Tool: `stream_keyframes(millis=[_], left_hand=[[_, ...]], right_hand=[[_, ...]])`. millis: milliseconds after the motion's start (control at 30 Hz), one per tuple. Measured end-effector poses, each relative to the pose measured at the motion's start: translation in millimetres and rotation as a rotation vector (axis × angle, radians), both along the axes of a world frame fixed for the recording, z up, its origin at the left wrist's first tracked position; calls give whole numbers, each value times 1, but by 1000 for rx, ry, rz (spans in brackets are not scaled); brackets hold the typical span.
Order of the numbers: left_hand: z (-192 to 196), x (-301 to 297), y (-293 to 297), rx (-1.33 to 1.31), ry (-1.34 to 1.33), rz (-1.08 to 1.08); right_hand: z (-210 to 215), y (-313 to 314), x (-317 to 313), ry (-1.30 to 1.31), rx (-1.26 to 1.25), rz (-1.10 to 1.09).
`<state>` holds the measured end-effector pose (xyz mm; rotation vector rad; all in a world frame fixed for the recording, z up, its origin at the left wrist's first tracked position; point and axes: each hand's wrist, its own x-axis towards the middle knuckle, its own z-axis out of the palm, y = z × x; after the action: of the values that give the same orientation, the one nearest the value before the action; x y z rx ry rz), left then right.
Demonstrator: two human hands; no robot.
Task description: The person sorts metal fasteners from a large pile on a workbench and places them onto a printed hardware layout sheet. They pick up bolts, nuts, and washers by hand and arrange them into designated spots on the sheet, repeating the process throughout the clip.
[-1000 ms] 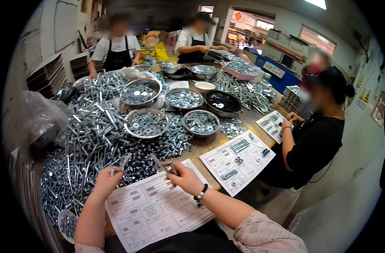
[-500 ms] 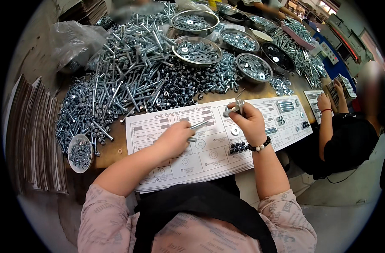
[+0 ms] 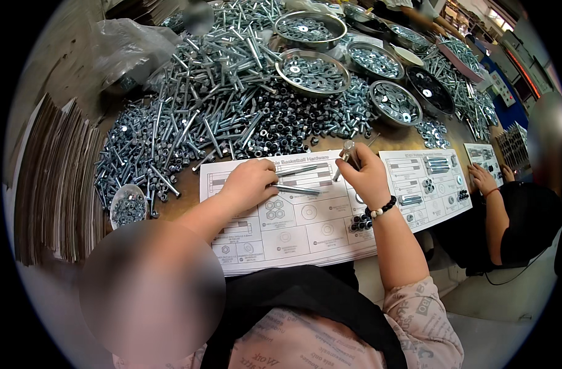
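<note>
The head view looks down on a brown wooden worktable (image 3: 410, 140) heaped with a wide pile of loose silver bolts and nuts (image 3: 213, 104). Round metal bowls of washers (image 3: 312, 71) stand along its far side, a small clear cup of nuts (image 3: 128, 206) sits at the near left, and a stack of flat brown cardboard (image 3: 53, 190) lines the left edge.

A white printed parts sheet (image 3: 305, 230) lies in front of the person. The left hand (image 3: 250, 183) rests on it, fingers curled around two long silver bolts (image 3: 296, 179) lying across the sheet. The right hand (image 3: 367, 178) pinches a shorter silver bolt (image 3: 344, 157) upright over the sheet's top edge; a beaded bracelet (image 3: 380, 208) circles that wrist.

To the right, a co-worker's hand (image 3: 482, 178) rests by a second sheet (image 3: 485, 157). The room beyond is curved and blurred by the lens. How tightly the left fingers grip is hard to make out.
</note>
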<state>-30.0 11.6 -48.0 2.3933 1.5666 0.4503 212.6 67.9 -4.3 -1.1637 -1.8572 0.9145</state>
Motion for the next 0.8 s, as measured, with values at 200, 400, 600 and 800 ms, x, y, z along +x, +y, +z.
stream_keyframes(millis=[200, 400, 600, 800], left_hand=[[-12, 2, 2, -86, -182, 115], [-15, 12, 6, -4, -247, 167], [-14, 19, 11, 2, -146, 139], [-17, 31, 18, -34, -175, 161]], right_hand=[[-7, 10, -34, -580, 431, 140], [-11, 8, -53, -804, 333, 355], [-7, 19, -21, -436, 394, 171], [4, 9, -19, -455, 459, 255]])
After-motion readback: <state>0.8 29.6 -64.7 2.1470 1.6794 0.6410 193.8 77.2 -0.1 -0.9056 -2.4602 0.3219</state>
